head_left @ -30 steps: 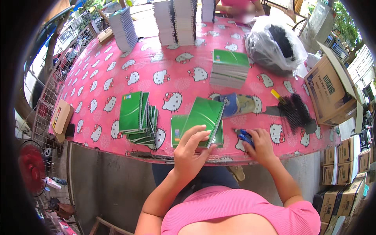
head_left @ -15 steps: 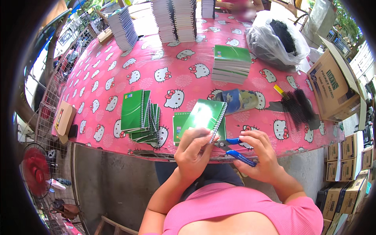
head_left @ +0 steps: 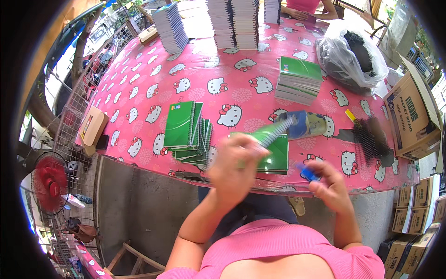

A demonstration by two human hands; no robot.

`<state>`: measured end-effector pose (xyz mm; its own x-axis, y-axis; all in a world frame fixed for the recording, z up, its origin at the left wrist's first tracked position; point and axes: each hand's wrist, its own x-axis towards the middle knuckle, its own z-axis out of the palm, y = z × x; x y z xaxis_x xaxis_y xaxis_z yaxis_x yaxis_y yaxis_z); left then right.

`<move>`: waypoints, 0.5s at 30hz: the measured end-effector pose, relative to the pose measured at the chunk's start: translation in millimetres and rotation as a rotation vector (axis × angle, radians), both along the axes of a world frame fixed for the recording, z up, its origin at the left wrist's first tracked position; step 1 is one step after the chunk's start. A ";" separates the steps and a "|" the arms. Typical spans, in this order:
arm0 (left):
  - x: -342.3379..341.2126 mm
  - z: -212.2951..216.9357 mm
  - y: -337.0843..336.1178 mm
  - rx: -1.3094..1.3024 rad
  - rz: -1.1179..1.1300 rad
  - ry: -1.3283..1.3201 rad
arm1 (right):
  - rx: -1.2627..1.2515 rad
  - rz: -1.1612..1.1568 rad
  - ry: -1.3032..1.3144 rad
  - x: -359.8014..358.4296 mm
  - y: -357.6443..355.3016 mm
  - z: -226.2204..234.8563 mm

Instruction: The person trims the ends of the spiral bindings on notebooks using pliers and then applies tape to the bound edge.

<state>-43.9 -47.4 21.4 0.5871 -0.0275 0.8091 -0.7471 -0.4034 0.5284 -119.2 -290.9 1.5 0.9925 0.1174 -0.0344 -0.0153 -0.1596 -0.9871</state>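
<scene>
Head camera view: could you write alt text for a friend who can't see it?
A left hand holds a blurred green spiral notebook over a pink patterned table, while the right hand grips a blue tool. Stacks of green notebooks sit at left and farther back, with a clear plastic bag and a cardboard box at right.

The premises appear to be a small, partly open-air notebook workshop, as evidenced by a pink-covered worktable [head_left: 195, 69] bearing tall stacks of spiral-bound books [head_left: 233, 28] and piled green notebooks [head_left: 180, 124], cardboard cartons [head_left: 423, 192] stacked at right, a wire-mesh partition [head_left: 74, 118] at left, and a second person [head_left: 304, 5] across the table.
</scene>
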 end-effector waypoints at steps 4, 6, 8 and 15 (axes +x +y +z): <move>46.3 10.6 70.8 -0.717 0.213 0.080 | -0.842 -0.344 -0.313 4.7 -60.5 -63.0; 58.5 -16.2 117.6 -0.756 0.350 0.177 | -0.967 -0.389 -0.402 10.3 -61.5 -70.7; 60.1 -54.0 150.6 -0.698 0.494 0.382 | -0.933 -0.453 -0.519 18.3 -36.6 -52.0; 70.0 -77.0 145.6 -0.661 0.574 0.499 | -0.356 -0.225 -0.278 82.2 34.1 -39.2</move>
<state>26.1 98.2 -55.6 0.6465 0.7312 0.2175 -0.1641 -0.1451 0.9757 -37.0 -256.8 -37.7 0.9692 -0.0718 0.2356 0.1673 -0.5102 -0.8436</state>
